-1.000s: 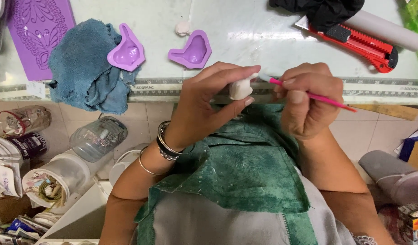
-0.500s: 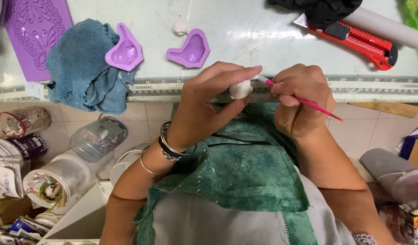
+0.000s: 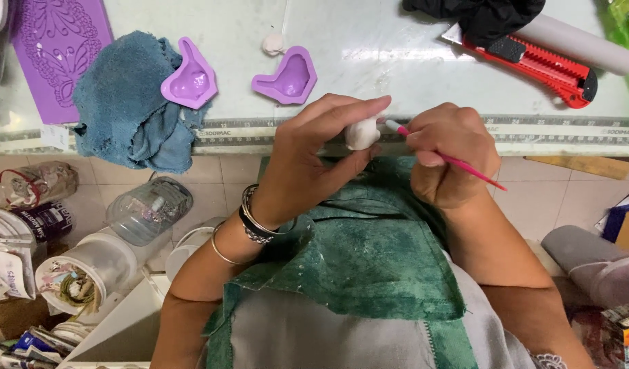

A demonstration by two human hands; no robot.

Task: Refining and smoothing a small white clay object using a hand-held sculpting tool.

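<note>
My left hand (image 3: 313, 156) pinches a small white clay piece (image 3: 361, 134) between thumb and fingers, just below the table's front edge. My right hand (image 3: 451, 158) grips a thin pink modelling tool (image 3: 458, 162), its tip touching the right side of the clay. Both hands hover over a green cloth (image 3: 355, 253) on my lap. Bracelets ring the left wrist.
On the white table (image 3: 369, 61) lie two purple silicone moulds (image 3: 189, 76) (image 3: 288, 77), a small clay lump (image 3: 273, 44), a blue towel (image 3: 127, 102), a purple textured mat (image 3: 58, 48), a red utility knife (image 3: 543, 65), a grey roller (image 3: 588, 48) and black cloth (image 3: 482, 15). Jars and tubs (image 3: 89, 263) crowd the floor at left.
My right hand has swung the pink tool so its handle points down to the right, and the tip now meets the clay. The left hand stays in place, holding the clay.
</note>
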